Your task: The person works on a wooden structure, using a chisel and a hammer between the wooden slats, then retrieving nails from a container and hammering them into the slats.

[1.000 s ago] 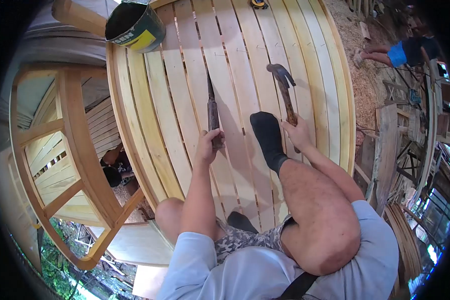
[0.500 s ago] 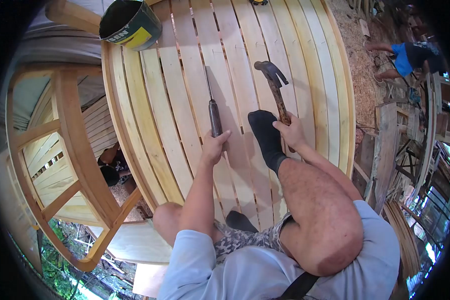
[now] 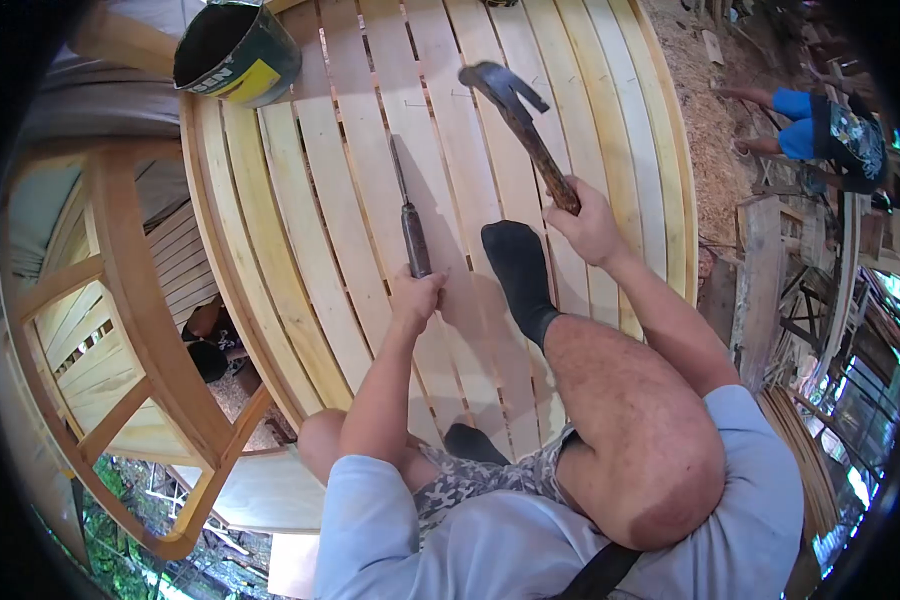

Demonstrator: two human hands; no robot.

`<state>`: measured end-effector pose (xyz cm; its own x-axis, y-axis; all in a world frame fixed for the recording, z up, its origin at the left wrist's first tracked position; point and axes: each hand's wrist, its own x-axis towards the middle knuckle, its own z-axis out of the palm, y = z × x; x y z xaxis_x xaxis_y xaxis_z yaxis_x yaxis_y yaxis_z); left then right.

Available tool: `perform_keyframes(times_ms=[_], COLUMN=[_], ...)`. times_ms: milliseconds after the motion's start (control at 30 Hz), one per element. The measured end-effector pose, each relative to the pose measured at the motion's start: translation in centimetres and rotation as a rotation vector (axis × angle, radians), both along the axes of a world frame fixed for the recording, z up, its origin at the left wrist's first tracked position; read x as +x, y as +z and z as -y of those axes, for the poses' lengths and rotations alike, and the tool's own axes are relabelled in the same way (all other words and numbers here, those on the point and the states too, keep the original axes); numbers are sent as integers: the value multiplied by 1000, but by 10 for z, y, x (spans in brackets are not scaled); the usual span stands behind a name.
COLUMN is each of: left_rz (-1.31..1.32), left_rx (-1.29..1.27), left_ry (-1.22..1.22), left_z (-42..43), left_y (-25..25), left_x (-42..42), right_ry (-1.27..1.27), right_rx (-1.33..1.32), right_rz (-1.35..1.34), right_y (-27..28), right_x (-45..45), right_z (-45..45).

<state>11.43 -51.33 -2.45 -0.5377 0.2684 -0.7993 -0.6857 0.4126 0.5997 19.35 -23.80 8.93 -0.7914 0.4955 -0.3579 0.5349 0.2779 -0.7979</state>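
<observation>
My left hand (image 3: 416,297) is closed round the dark handle of a long, thin-bladed chisel (image 3: 414,235). Its blade points away from me, low over the wooden slats (image 3: 355,250); whether the tip touches them I cannot tell. In my right hand (image 3: 584,222) is a claw hammer (image 3: 530,135), gripped by its brown, worn handle. The hammer's dark head is raised over the slats, tilted up and to the left. Several small nails (image 3: 462,94) stick up from the slats beyond the chisel. My foot in a black sock (image 3: 515,262) rests between the two hands.
A dark green bucket (image 3: 238,55) with a yellow label stands at the far left corner. Left of the slatted surface is a curved wooden frame (image 3: 150,300), with a person partly visible (image 3: 210,340) behind it. Another person (image 3: 820,125) is at far right, near stacked timber (image 3: 765,270).
My right hand has lifted the hammer up and away from the sock. The chisel keeps its place in my left hand. The view has shifted slightly, and the person at right has moved.
</observation>
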Motion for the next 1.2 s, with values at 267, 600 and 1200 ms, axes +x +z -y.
perform_keyframes(times_ms=[267, 600, 1200], left_rz=[117, 19, -176], left_rx=[212, 74, -157], left_ry=[90, 189, 272], left_z=[-5, -66, -86], left_y=[33, 50, 20], left_x=[-18, -11, 6], right_ry=[-33, -95, 47], right_rx=[-290, -395, -361], right_rz=[-92, -43, -487], right_y=[10, -7, 27], right_x=[-19, 14, -62], right_z=[34, 37, 36])
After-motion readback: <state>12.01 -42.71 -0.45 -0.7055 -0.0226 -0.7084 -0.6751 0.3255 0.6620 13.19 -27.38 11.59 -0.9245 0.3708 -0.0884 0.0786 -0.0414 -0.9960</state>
